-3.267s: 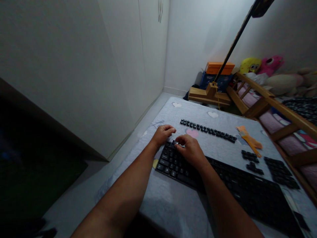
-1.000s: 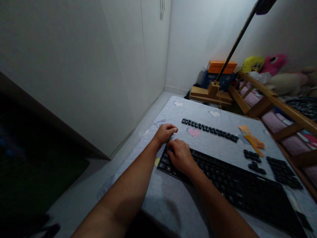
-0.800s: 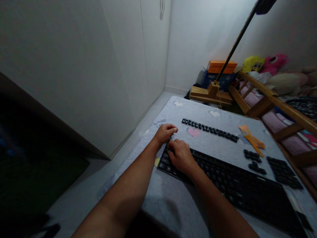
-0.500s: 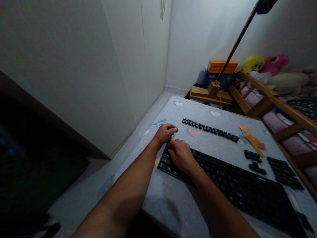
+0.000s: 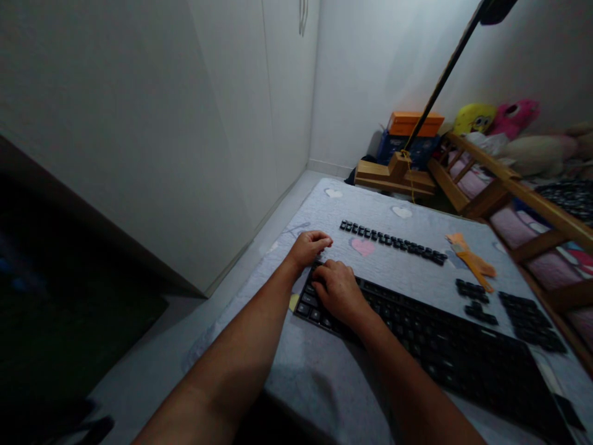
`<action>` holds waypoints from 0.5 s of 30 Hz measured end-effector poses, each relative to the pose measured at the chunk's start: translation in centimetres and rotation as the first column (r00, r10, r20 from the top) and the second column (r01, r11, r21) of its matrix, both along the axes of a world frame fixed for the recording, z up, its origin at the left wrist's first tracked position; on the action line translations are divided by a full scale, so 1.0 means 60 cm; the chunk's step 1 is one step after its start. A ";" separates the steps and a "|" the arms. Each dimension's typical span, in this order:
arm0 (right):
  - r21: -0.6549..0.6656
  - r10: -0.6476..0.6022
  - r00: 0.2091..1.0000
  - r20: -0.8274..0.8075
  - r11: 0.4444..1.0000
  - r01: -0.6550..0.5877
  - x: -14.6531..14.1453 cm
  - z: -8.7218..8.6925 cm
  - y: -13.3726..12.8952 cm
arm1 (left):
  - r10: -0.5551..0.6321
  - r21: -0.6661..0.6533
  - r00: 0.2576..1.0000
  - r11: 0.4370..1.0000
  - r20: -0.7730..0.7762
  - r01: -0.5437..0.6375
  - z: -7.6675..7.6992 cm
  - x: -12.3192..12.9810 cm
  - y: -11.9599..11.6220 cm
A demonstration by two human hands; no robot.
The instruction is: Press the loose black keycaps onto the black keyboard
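A black keyboard (image 5: 435,337) lies at a slant on the light cloth with hearts. My right hand (image 5: 338,287) rests over its upper left corner, fingers curled down onto the keys; what its fingertips hold, if anything, is hidden. Just beyond that corner is my left hand (image 5: 311,247), thumb and fingers drawn together above the cloth, with nothing I can make out between them. Loose black keycaps form a long double row (image 5: 393,242) behind the keyboard. More keycaps lie in small groups (image 5: 472,290) and a larger block (image 5: 530,321) at the right.
An orange brush (image 5: 472,266) lies with an orange cloth (image 5: 484,264) right of the keycap row. Beyond the covered table (image 5: 324,213) stand a wooden base with a dark pole (image 5: 445,77) and stacked boxes (image 5: 416,123). A wooden bed rail (image 5: 523,182) runs along the right, a white cabinet (image 5: 222,123) on the left.
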State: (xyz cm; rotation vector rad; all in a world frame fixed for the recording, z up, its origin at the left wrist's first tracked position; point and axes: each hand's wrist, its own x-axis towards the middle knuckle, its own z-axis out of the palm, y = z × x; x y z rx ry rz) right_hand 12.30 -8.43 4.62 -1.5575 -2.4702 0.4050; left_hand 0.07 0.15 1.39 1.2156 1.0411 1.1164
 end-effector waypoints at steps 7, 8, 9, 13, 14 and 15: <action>-0.034 -0.021 1.000 0.003 0.999 0.021 -0.002 0.003 0.003 | -0.001 -0.007 1.000 1.000 -0.014 0.001 0.001 0.000 -0.001; -0.045 -0.026 1.000 0.009 0.999 0.026 -0.002 0.005 0.004 | 0.000 -0.006 1.000 1.000 -0.017 0.000 0.001 0.000 -0.001; -0.056 -0.026 1.000 0.015 0.998 0.027 -0.003 0.008 0.005 | -0.001 -0.004 1.000 1.000 -0.018 0.001 0.001 0.000 -0.001; -0.085 -0.004 0.999 0.038 0.996 0.007 -0.004 0.017 0.012 | -0.004 -0.008 1.000 1.000 -0.011 0.004 -0.001 0.000 0.000; -0.088 0.004 0.999 0.052 0.996 0.001 -0.004 0.019 0.014 | -0.001 -0.012 1.000 1.000 -0.011 0.001 -0.001 0.000 0.000; -0.088 0.010 0.998 0.069 0.996 -0.003 -0.005 0.020 0.015 | 0.001 -0.014 1.000 1.000 -0.013 -0.001 -0.001 0.000 0.000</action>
